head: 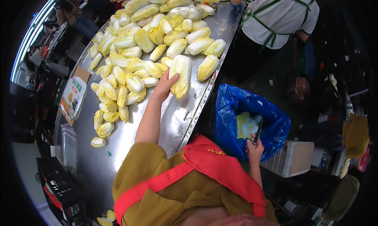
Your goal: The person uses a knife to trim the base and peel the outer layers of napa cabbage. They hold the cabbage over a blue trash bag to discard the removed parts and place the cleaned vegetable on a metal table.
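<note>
My left hand (166,83) grips a napa cabbage (180,75), held over the metal table (174,110) with its white base toward the far side. Low on the right, my right hand (255,149) is closed around the handle of a knife (257,133), its blade pointing up and away over a bin lined with a blue plastic bag (274,110). Pale cabbage leaves and trimmings (246,125) lie inside the bag. A pile of loose napa cabbages (127,42) spreads across the table beyond my left hand, and one more cabbage (208,68) rests by the right edge.
Plastic-wrapped cabbages (165,3) are heaped at the far end. A printed cardboard piece (73,93) lies at the table's left edge. A co-worker in a white shirt (274,16) stands beyond the bin. A white crate (288,159) and a black crate (60,187) flank me.
</note>
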### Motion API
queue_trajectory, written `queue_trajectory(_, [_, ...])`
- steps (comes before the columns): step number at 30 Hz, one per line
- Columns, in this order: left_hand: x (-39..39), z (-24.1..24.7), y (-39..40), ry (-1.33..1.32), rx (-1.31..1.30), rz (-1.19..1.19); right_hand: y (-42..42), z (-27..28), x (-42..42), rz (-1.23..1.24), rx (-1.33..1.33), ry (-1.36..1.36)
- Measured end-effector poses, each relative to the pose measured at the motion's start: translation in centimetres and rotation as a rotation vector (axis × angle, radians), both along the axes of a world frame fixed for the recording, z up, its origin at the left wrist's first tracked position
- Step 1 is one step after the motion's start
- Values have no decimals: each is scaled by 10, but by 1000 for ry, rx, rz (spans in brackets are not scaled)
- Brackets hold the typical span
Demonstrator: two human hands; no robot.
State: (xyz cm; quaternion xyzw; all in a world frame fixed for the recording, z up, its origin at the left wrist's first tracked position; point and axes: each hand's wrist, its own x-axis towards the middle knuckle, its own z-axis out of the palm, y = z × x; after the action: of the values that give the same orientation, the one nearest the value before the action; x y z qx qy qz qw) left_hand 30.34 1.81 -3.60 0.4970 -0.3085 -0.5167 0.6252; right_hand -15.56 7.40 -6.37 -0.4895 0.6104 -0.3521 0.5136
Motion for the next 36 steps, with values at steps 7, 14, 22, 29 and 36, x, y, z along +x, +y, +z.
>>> queue_trajectory(7, [-92, 41, 3, 151, -57, -425, -27, 42, 6, 169, -269, 138])
queue_trajectory(14, [-200, 60, -3, 62, -78, -597, -40, 143, 20, 259, -632, 429])
queue_trajectory(22, [-227, 63, 10, -76, -110, -737, -29, 143, 4, 253, -653, 562])
queue_trajectory(29, [-228, 62, 13, -104, -78, -776, -19, 146, -1, 277, -654, 577])
queue_trajectory(36, [-230, 67, 15, -148, -126, -787, -14, 147, -4, 248, -631, 548])
